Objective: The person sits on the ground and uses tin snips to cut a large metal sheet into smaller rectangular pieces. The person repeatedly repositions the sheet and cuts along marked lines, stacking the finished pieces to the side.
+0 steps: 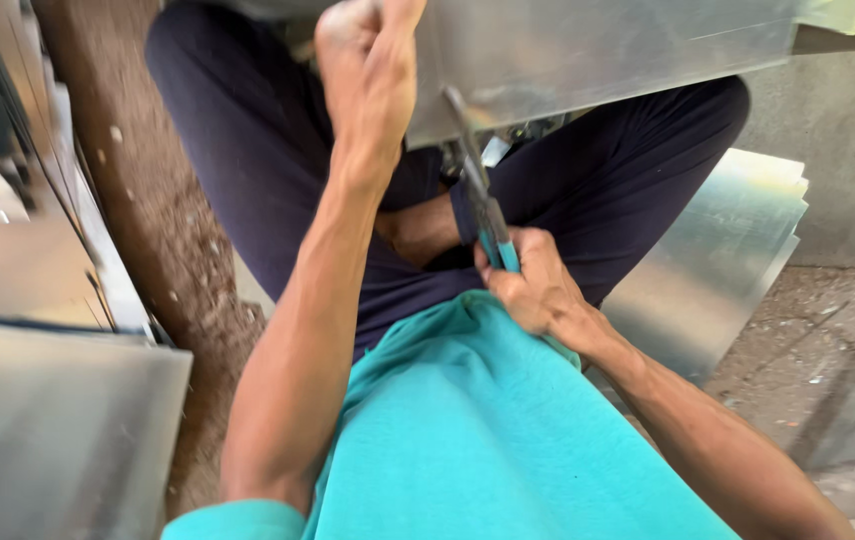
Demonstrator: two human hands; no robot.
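The left hand grips the edge of one metal sheet held over the lap. Below the sheet, the right hand is fisted around one pair of snips, blades at the sheet's lower edge. A slip could cut fingers. Several spare sheets lean right of it.

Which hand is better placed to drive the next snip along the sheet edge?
Likely right: the right hand already grips the snips, whose blades meet the metal sheet edge. The left hand grips the sheet, steadying it.
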